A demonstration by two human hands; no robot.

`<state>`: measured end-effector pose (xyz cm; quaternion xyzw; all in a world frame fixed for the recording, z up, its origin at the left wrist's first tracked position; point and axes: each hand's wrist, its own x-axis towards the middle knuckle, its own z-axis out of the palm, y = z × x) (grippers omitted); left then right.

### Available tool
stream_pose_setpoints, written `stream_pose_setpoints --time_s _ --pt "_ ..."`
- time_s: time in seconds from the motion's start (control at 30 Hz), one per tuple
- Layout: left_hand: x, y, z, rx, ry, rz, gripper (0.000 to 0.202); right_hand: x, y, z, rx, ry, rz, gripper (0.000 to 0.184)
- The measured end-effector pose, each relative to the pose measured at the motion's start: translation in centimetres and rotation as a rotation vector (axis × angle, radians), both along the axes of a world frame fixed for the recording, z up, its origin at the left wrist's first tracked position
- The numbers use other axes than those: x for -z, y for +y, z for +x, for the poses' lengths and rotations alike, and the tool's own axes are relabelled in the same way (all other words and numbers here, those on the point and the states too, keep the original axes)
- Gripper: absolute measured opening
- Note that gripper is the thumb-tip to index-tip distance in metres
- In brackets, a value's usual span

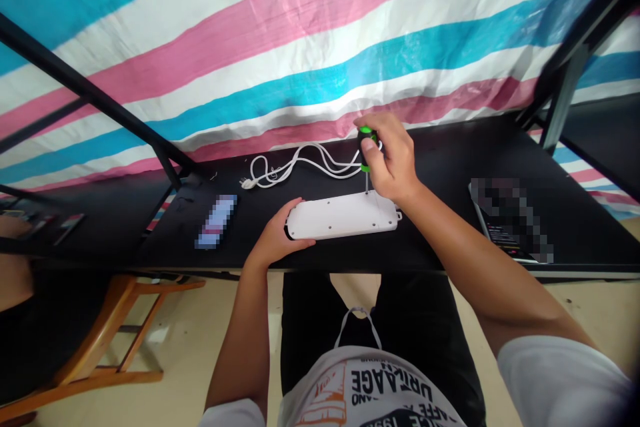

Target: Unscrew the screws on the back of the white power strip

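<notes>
A white power strip (345, 217) lies face down on the black table, with several screw holes showing on its back. My left hand (277, 235) grips its left end, thumb along the near edge and fingers at the far side. In my right hand (393, 150) is a screwdriver (367, 147) with a black and green handle, held upright. Its shaft meets the strip's back at a hole near the far right edge. Behind the strip, a white cord (300, 163) with a plug lies in loose loops.
A phone (216, 221) with a lit screen lies to the left, and a tablet-like device (505, 227) to the right. Striped sheeting (320, 47) hangs behind the black table (440, 153). Black metal frames stand at both sides. A wooden chair (125, 320) and another person are at left.
</notes>
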<state>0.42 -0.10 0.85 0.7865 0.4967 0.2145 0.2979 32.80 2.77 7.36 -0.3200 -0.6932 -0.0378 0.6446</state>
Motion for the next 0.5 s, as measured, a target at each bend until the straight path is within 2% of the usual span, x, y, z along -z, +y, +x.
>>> stream_pose_setpoints --time_s 0.13,0.3,0.5 --pt "0.19 0.07 -0.12 0.002 0.007 0.012 0.107 0.29 0.44 -0.12 0.08 0.042 -0.015 0.035" --pt "0.16 0.06 -0.07 -0.002 0.009 0.013 0.108 0.25 0.13 -0.34 0.116 0.039 -0.035 0.034" --pt "0.09 -0.02 -0.02 -0.001 0.008 0.013 0.107 -0.07 -0.2 0.25 0.066 -0.019 -0.035 0.046"
